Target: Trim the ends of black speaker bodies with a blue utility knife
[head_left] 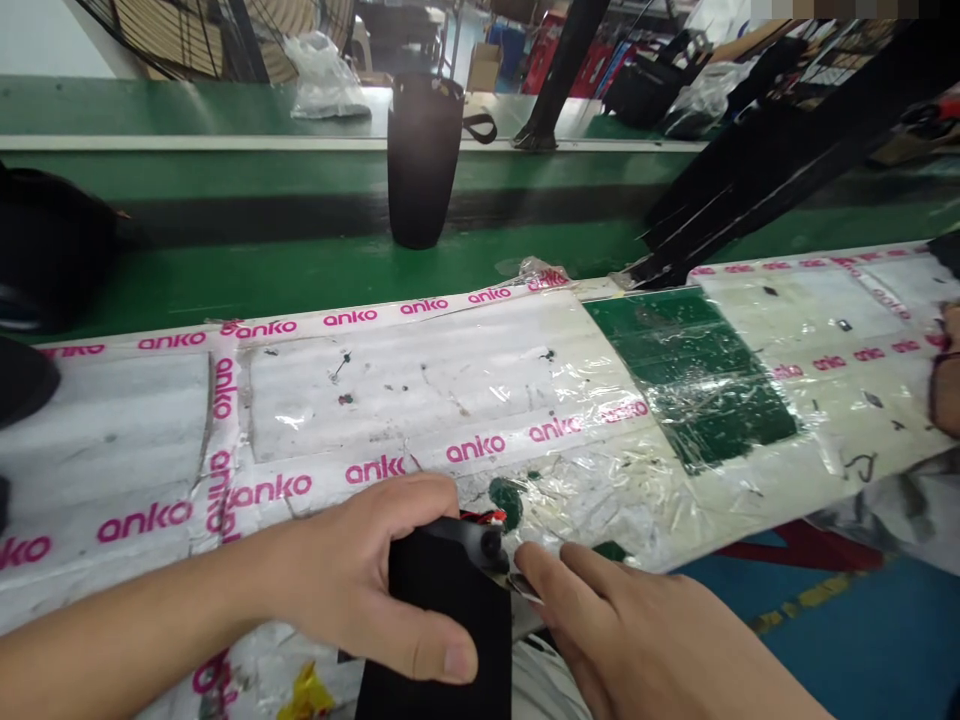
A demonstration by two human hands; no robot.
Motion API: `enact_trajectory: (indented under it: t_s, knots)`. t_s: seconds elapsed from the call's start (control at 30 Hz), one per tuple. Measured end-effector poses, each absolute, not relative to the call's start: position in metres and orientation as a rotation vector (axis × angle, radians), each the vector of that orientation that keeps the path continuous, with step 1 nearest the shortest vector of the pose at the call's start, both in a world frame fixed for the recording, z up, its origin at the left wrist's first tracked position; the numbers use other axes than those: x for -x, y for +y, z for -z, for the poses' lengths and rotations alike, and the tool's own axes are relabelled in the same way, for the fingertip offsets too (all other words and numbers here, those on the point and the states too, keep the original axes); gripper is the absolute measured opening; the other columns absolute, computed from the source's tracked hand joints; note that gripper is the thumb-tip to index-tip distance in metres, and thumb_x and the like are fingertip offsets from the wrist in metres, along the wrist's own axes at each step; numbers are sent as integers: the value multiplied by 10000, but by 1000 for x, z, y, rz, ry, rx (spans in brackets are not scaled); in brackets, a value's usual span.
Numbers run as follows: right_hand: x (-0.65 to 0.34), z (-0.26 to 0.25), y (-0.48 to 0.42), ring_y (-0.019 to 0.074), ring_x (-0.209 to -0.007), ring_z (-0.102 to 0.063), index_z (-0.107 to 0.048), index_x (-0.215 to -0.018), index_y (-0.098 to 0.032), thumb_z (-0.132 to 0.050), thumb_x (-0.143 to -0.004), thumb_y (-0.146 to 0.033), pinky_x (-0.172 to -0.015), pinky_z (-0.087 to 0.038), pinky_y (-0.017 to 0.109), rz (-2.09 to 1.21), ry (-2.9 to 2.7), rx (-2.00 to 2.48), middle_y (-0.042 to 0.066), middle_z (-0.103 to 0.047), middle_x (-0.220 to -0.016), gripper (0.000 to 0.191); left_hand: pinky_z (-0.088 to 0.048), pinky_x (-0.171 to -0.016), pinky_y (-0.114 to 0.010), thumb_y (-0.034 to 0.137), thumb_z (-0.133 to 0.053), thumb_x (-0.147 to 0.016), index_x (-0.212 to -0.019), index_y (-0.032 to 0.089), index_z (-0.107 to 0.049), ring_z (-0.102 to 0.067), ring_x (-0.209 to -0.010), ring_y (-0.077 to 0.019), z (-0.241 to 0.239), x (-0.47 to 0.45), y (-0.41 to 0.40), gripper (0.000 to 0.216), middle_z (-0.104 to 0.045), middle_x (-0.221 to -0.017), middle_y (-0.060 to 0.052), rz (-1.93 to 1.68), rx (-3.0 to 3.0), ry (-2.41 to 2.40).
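At the near edge of the bench, my left hand point(375, 585) is wrapped round a black case point(442, 600), thumb across its face. Red wires point(484, 517) and a dark round part point(491, 543) show at the top end of the case. My right hand point(637, 625) is closed beside that end, its fingers bent and close together. A thin silvery piece point(525, 588) lies at its fingertips; whether it is a tool or part of the case, I cannot tell. The inside of the case is hidden from me.
Pink-lettered "anko" tape point(350, 317) runs over the plastic-covered bench. Behind lies a green conveyor point(300, 265) bearing a tall black cylinder with a strap point(425, 165). A dark slanted post point(742, 180) rises at right. Another person's hand point(946, 380) is at the right edge.
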State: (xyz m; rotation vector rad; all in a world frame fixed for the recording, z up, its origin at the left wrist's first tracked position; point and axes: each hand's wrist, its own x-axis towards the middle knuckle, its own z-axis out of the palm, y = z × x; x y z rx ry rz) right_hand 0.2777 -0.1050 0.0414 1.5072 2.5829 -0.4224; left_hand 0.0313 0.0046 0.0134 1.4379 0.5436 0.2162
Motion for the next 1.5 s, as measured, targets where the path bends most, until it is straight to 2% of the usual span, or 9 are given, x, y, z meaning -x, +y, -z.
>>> enact_trajectory:
  t_s: [0.1, 0.23, 0.3, 0.5, 0.6, 0.87, 1.1, 1.3, 1.5]
  knots:
    - [-272, -45, -93, 196, -582, -681, -490, -1248, -219, -528, -789, -23, -462, -318, 297, 560, 2523, -1464, 3, -705, -828, 500, -382, -557, -222, 366, -852, -751, -900, 209, -541, -468, -680, -129, -11, -31, 6, 379, -504, -795, 39, -189, -1400, 475]
    - [-262, -54, -83, 217, -489, -628, -514, -1196, -209, -601, -695, -9, -413, -159, 313, 530, 2465, -1431, -6, -661, -761, 546, -363, -573, -222, 332, -840, -765, -917, 201, -543, -455, -675, -117, -7, -27, 8, 359, -492, -784, 48, -204, -1402, 443]
    - [-263, -59, -83, 222, -469, -604, -510, -1184, -228, -600, -714, -16, -416, -123, 325, 511, 2486, -1413, -12, -645, -766, 524, -358, -580, -224, 335, -852, -749, -914, 195, -553, -450, -683, -118, -5, -24, 9, 368, -487, -787, 47, -216, -1428, 450]
    - [-282, -64, -101, 193, -573, -636, -457, -1257, -218, -484, -878, -54, -462, -297, 329, 370, 2723, -1606, -2, -662, -828, 414, -385, -590, -218, 351, -877, -728, -903, 187, -578, -480, -683, -116, -5, -20, 12, 383, -531, -810, 38, -220, -1406, 412]
    - [-279, -56, -106, 186, -570, -638, -440, -1263, -221, -420, -918, -59, -455, -286, 328, 371, 2743, -1607, -2, -659, -829, 382, -358, -570, -215, 352, -885, -716, -848, 188, -549, -442, -653, -104, -6, -20, 13, 397, -501, -770, 52, -229, -1423, 417]
    - [-262, -44, -100, 216, -489, -613, -377, -1294, -212, -413, -849, -32, -427, -226, 311, 305, 2747, -1503, -13, -620, -766, 481, -357, -563, -216, 413, -903, -686, -884, 200, -559, -427, -641, -107, -2, -19, 12, 450, -497, -744, 61, -194, -1420, 459]
    - [-263, -42, -99, 248, -517, -646, -430, -1244, -243, -536, -737, -30, -466, -139, 313, 400, 2626, -1500, -1, -630, -789, 560, -380, -571, -216, 310, -899, -666, -870, 201, -569, -463, -678, -123, -8, -21, 14, 403, -533, -784, 42, -240, -1444, 417]
    - [-254, -51, -87, 243, -573, -689, -525, -1109, -224, -512, -841, -4, -465, -228, 321, 700, 2408, -1512, 15, -669, -782, 348, -385, -576, -233, 401, -872, -709, -856, 204, -536, -478, -682, -132, -10, -24, 16, 416, -510, -796, 35, -200, -1541, 419]
    - [-268, -73, -77, 209, -500, -611, -558, -1014, -237, -451, -974, -94, -437, -320, 321, 718, 2488, -1483, -19, -640, -684, 184, -385, -581, -228, 491, -839, -743, -874, 200, -542, -465, -685, -127, -7, -21, 13, 436, -489, -811, 33, -217, -1613, 472]
